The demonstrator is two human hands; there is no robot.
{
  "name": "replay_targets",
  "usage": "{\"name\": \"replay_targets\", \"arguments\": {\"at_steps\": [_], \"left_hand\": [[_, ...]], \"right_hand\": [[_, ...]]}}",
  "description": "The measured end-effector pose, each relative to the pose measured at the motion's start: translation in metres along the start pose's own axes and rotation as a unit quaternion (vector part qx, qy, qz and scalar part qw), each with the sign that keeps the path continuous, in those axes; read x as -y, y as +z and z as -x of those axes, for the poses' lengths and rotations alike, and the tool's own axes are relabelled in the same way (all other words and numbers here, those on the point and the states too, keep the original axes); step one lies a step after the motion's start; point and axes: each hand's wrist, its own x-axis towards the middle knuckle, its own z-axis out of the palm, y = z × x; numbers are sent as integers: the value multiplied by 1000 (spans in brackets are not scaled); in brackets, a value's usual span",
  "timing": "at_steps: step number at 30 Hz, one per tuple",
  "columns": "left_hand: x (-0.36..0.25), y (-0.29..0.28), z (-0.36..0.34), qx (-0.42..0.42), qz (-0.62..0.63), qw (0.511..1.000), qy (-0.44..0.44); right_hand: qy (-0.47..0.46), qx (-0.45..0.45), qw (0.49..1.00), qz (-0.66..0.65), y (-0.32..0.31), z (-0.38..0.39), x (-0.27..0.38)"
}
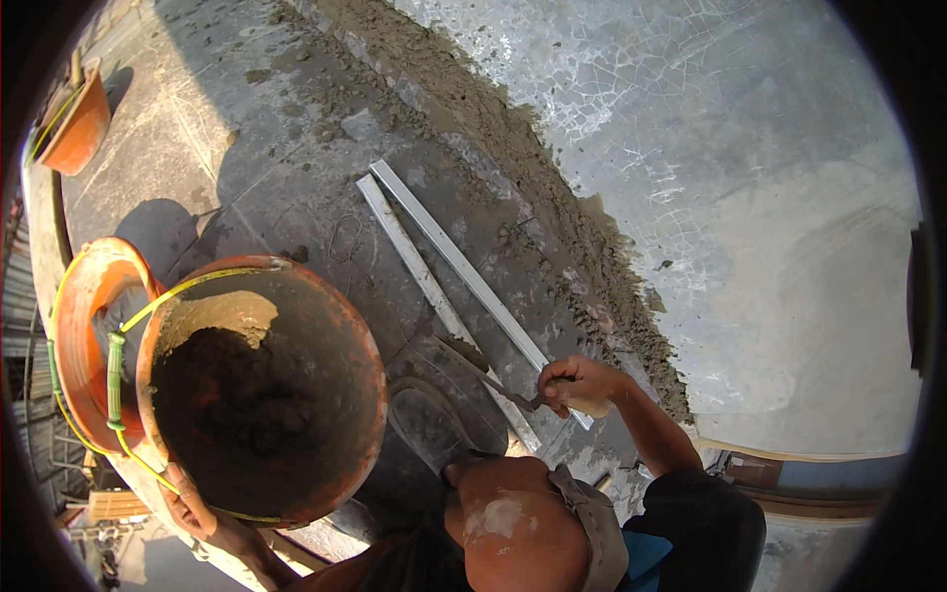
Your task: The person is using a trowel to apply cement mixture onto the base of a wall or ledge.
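My left hand [189, 505] is closed on the near-left rim of a large orange bucket [370, 395]. Wet grey mortar [242, 405] lies inside it, mostly in shadow, with a sunlit patch at the far side. A yellow handle [187, 286] with a green grip lies across the bucket's left side. On my right, my right hand [582, 383] is wrapped round the handle of a trowel [464, 357]. Its blade points left, toward the bucket, over the floor and a pale metal bar [419, 281]. Some mortar seems to cling to the blade.
Beside that bar lies a second straight bar [464, 266]. A ridge of rough mortar [552, 187] runs diagonally along a cracked grey slab [730, 197]. Another orange bucket [74, 345] stands against the large one; a third [81, 128] is at far left. My boot [429, 419] is beside the large bucket.
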Motion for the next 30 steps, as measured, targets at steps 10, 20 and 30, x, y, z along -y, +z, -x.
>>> {"name": "replay_targets", "arguments": {"at_steps": [10,20,30], "left_hand": [[-2,5,4,29,29,998,42],[0,3,6,23,-33,999,32],[8,-2,4,-27,-69,997,34]], "right_hand": [[-147,-388,891,185,-64,64,67],[-80,-458,867,181,-139,-50,-53],[-130,-484,858,115,-139,-4,-58]]}}
